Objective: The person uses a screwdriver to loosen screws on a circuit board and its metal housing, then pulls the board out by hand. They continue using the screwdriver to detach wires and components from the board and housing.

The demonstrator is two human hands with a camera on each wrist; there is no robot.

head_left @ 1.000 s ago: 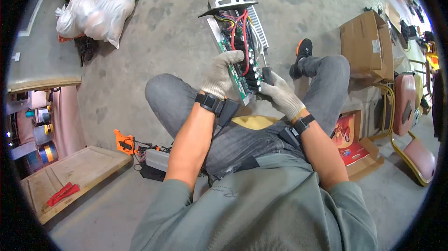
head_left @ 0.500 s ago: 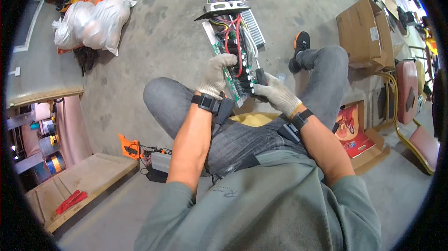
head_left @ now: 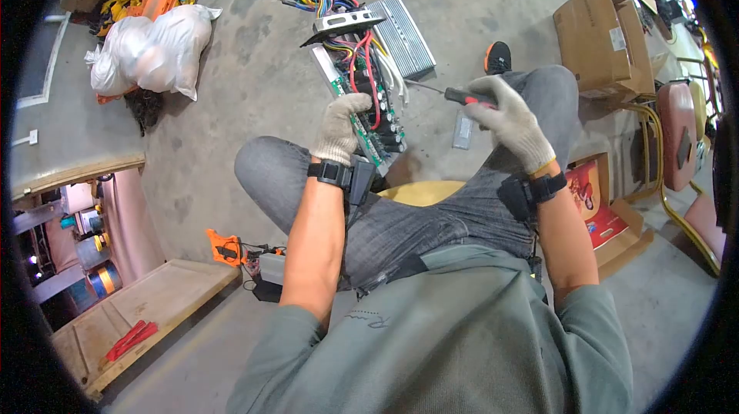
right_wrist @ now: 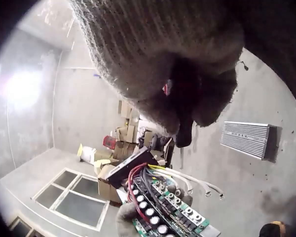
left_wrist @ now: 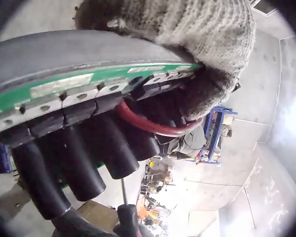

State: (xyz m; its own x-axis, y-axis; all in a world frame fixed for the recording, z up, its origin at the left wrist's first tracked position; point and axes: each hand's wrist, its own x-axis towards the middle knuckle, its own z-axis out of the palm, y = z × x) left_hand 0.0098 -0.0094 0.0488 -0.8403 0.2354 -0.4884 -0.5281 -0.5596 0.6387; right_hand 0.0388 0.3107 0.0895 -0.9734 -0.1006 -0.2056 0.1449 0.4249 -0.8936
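Observation:
In the head view my gloved left hand (head_left: 339,129) grips the near left edge of a circuit board (head_left: 360,117) with black capacitors and red wires. A slotted metal end plate (head_left: 346,23) stands at the board's far end, a bundle of coloured wires beyond it. White cables (head_left: 392,75) with ring terminals hang loose at the board's right side, seen also in the right wrist view. My gloved right hand (head_left: 512,125) holds a screwdriver (head_left: 464,97) by its black-and-red handle, its shaft pointing left, apart from the board. Capacitors (left_wrist: 118,153) fill the left wrist view.
A finned metal casing (head_left: 404,36) lies on the concrete floor beyond the board. Near my right knee lies a small flat grey piece (head_left: 462,130). White bags (head_left: 165,52) are at far left, a cardboard box (head_left: 593,44) at right, and red gloves (head_left: 131,341) on a wooden panel (head_left: 181,291).
My right hand has drawn the screwdriver away from the board to the right. The board, in my left hand, has shifted left, and the white cables' ends now hang free.

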